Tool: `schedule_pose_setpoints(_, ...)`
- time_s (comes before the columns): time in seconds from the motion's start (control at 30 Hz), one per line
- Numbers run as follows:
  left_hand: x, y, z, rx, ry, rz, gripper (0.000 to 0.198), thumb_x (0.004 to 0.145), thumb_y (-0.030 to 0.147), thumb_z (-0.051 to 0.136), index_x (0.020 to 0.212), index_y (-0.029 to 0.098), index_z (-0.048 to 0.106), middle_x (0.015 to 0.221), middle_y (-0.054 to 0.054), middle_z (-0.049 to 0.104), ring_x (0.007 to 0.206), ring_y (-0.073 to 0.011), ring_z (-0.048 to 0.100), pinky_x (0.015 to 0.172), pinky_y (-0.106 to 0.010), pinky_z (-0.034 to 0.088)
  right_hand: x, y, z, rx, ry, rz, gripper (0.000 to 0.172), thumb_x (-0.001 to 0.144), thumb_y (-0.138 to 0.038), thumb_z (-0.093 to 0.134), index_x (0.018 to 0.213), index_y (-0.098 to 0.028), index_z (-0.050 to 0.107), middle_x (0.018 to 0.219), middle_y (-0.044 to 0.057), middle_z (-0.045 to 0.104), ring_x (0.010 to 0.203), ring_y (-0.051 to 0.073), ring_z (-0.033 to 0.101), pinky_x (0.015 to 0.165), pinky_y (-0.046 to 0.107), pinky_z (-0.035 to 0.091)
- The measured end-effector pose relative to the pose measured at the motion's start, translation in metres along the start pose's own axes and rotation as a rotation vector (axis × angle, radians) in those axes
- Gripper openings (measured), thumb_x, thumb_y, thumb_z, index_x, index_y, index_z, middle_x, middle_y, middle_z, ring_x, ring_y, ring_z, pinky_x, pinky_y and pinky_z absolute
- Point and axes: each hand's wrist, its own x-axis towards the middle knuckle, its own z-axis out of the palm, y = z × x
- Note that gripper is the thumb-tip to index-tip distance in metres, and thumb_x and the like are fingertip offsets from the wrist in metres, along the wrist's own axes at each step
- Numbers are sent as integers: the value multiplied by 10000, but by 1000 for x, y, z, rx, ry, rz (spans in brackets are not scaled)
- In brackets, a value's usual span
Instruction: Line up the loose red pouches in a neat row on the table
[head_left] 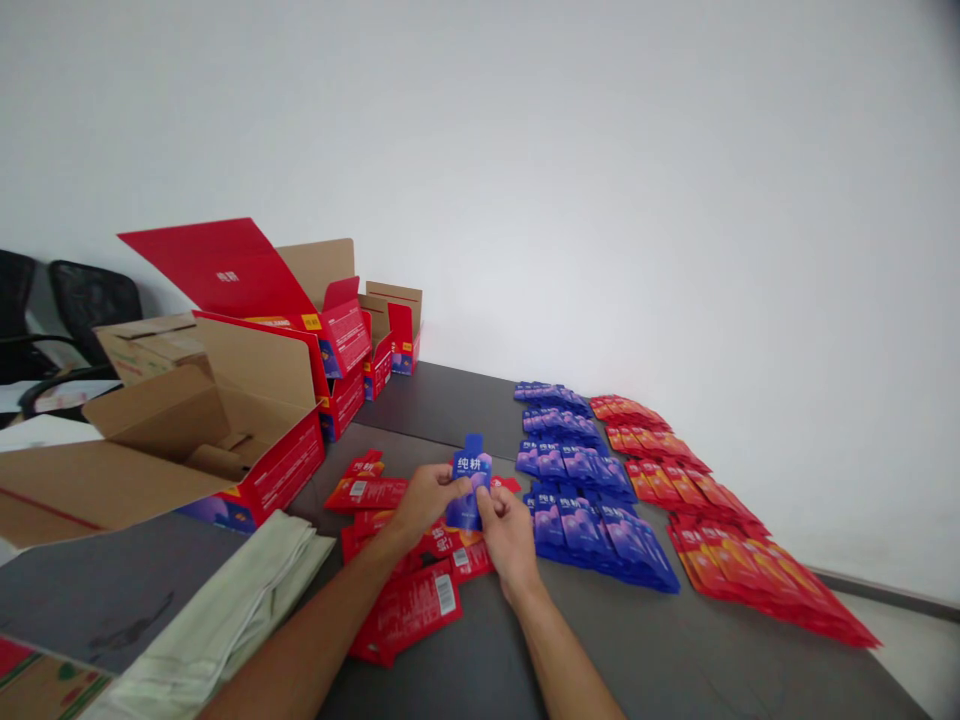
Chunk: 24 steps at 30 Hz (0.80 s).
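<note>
Cardboard box (225, 430) open; both hands' fingers (459, 487) hold blue pouch (470, 482).

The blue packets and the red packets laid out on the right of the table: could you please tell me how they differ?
The blue packets are blue with purple, while the red packets shade from red to orange. The blue rows lie nearer the hands; the red rows lie further right, toward the table's edge. The red rows also reach closer to the camera than the blue ones. Both lie flat in overlapping rows.
</note>
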Motion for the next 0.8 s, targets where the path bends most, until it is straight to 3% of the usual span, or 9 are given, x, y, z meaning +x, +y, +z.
schedule_pose_setpoints(0.13, 1, 0, 2, 328, 95, 52, 515, 814, 612, 502, 601, 149, 574, 515, 36, 500, 492, -94, 414, 479, -226, 252, 2, 7, -4, -71, 62, -44, 466, 842, -599, 543, 623, -201, 439, 552, -56, 386, 509, 107, 333, 469, 202, 257)
schedule_pose_setpoints(0.27, 0, 5, 6, 618, 154, 85, 505, 832, 586, 462, 578, 162, 566, 489, 37, 478, 498, -107, 425, 499, -253, 220, 1, 6, -11, -191, 106, -59, 440, 855, -569, 535, 619, -201, 481, 529, -50, 425, 495, 119, 379, 465, 208, 278)
schedule_pose_setpoints(0.33, -2, 10, 11, 674, 159, 90, 496, 841, 574, 445, 581, 168, 562, 500, 33, 492, 504, -112, 437, 508, -259, 220, -1, 4, -18, -223, 113, -51, 386, 861, -555, 538, 729, -192, 558, 551, -44, 488, 500, 132, 437, 477, 213, 319)
schedule_pose_setpoints(0.5, -4, 20, 38, 630, 102, 119, 432, 855, 481, 427, 554, 178, 488, 509, 37, 468, 517, -109, 433, 515, -253, 241, -10, 2, -50, -225, 107, -72, 444, 844, -442, 580, 1170, -144, 536, 692, -12, 616, 610, 173, 580, 594, 248, 452)
schedule_pose_setpoints(0.67, 5, 15, 80, 475, 76, 128, 371, 833, 436, 454, 566, 179, 473, 523, 37, 471, 514, -104, 432, 491, -235, 264, -32, 3, -93, -347, 30, -148, 602, 764, -266, 619, 1340, -163, 478, 1145, 82, 614, 893, 204, 624, 770, 297, 522)
schedule_pose_setpoints(0.8, 9, 9, 120, 204, 33, 8, 216, 789, 383, 535, 732, 174, 526, 566, 40, 538, 476, -104, 484, 463, -216, 327, -43, 4, -125, -556, 83, -283, 557, 777, -170, 596, 1330, -176, 525, 1342, 98, 513, 1226, 253, 492, 1013, 372, 443)
